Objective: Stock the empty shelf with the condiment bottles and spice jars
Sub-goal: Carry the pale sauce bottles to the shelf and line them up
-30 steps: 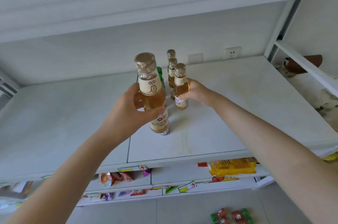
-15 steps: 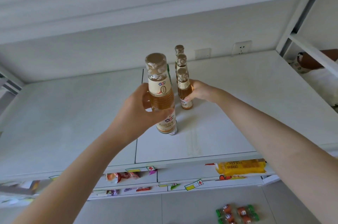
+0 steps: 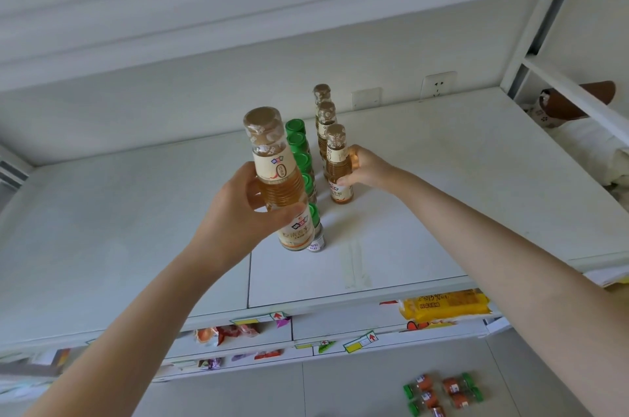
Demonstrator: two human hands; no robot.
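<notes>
Stocking: left hand (image 3: 238,222) is gripping a tall bottle (image 3: 279,178) upright beside the jars (image 3: 299,151), right hand (image 3: 366,168) is curling its fingers (image 3: 354,157) round the front small bottle (image 3: 338,164) on the shelf (image 3: 442,195), probably lining up rows.

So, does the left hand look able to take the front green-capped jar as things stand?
Probably not: the left hand is full, gripping the large amber bottle, which also sits between it and the front green-capped jar.

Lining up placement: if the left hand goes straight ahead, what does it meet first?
Probably the row of green-capped spice jars, just beyond the amber bottle the left hand holds; depth unclear.
</notes>
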